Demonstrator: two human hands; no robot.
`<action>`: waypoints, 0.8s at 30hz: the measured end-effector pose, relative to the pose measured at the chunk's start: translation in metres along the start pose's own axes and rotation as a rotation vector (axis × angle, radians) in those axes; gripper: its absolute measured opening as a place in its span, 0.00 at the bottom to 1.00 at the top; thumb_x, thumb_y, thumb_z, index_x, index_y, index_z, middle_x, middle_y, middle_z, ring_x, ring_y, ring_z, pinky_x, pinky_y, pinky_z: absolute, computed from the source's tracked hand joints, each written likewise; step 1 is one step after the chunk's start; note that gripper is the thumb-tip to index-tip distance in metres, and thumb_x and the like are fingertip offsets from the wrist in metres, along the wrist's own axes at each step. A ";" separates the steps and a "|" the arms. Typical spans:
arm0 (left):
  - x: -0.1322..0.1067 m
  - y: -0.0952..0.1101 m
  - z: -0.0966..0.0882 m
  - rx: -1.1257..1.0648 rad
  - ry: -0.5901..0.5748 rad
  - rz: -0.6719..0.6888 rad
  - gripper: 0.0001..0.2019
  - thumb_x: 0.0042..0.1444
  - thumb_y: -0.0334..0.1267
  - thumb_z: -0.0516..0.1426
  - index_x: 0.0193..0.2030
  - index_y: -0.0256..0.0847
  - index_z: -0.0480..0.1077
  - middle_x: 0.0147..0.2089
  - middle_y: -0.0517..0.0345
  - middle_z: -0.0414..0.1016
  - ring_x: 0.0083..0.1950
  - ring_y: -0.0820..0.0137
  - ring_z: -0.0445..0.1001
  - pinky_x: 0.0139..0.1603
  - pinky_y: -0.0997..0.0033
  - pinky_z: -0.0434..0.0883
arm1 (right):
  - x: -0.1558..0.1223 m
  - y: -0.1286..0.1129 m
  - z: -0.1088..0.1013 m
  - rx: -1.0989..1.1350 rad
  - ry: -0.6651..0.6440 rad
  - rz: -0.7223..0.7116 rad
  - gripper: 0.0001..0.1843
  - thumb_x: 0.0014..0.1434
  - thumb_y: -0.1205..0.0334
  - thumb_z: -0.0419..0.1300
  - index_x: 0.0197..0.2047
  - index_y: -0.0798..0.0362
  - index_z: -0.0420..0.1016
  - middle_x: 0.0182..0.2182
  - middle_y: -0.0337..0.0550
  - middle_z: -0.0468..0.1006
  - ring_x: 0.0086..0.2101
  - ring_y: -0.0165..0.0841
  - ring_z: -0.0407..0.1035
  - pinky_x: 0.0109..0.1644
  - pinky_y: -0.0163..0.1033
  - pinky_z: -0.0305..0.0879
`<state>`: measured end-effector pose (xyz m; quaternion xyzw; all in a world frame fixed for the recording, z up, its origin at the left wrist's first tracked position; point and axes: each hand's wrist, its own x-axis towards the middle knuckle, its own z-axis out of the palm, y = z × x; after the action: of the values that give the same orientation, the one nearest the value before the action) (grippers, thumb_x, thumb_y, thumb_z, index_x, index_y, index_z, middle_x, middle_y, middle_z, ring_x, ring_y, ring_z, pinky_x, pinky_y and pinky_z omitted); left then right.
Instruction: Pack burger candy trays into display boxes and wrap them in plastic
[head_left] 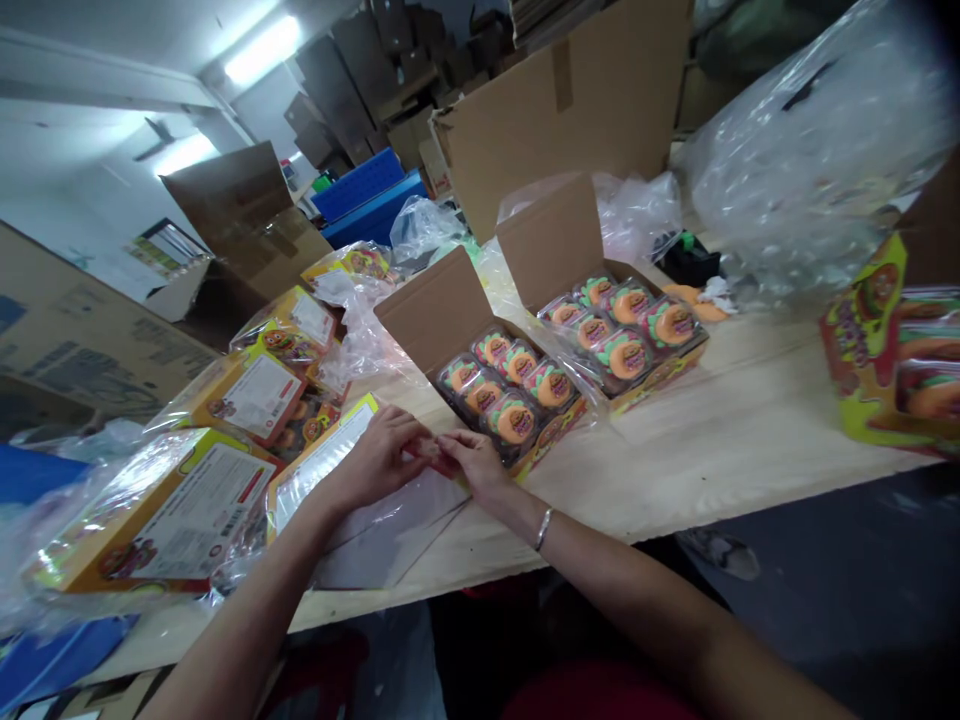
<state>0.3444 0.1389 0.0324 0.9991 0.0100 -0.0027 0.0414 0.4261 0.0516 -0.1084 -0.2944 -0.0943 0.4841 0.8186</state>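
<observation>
My left hand (386, 455) and my right hand (480, 462) meet near the front of the table, fingers pinched. Between them shows a small reddish edge (444, 460); whether it belongs to a box or something else is hidden. Under the left forearm lies a yellow-edged carton (330, 460) with a white label. Below the hands spreads a pale flat panel (379, 545), its material unclear. Just beyond the right hand stands an open display box (431, 315) of clear-packed toy burgers (512, 418). A second open display box (555, 240) is beside it, also filled with burgers.
Plastic-wrapped cartons (202, 505) line the left side of the wooden table (675, 470). Another burger display box (862, 370) stands at the right edge. Behind are a large cardboard box (585, 110), clear plastic bags (825, 150) and blue crates (367, 200).
</observation>
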 end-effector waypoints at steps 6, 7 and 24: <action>-0.002 0.002 0.002 -0.030 0.027 -0.042 0.25 0.60 0.38 0.57 0.63 0.37 0.59 0.37 0.56 0.71 0.40 0.64 0.69 0.46 0.60 0.66 | 0.010 -0.003 0.006 -0.144 -0.082 0.128 0.19 0.39 0.51 0.74 0.20 0.56 0.72 0.15 0.31 0.66 0.19 0.22 0.56 0.23 0.32 0.50; -0.002 0.002 0.002 -0.017 0.018 -0.028 0.20 0.59 0.37 0.57 0.58 0.37 0.64 0.38 0.54 0.71 0.41 0.63 0.68 0.46 0.60 0.66 | 0.013 -0.004 0.006 -0.159 -0.087 0.144 0.19 0.39 0.53 0.74 0.19 0.56 0.71 0.14 0.31 0.66 0.18 0.22 0.56 0.22 0.32 0.49; 0.001 0.005 -0.001 0.047 -0.045 -0.029 0.06 0.54 0.32 0.57 0.27 0.39 0.66 0.32 0.52 0.66 0.38 0.64 0.65 0.40 0.62 0.66 | 0.038 0.008 0.007 -0.454 -0.158 0.321 0.25 0.55 0.49 0.67 0.19 0.53 0.62 0.11 0.29 0.60 0.14 0.21 0.51 0.18 0.31 0.43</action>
<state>0.3455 0.1343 0.0333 0.9992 0.0236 -0.0259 0.0182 0.4365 0.0892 -0.1127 -0.4427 -0.2157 0.5954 0.6348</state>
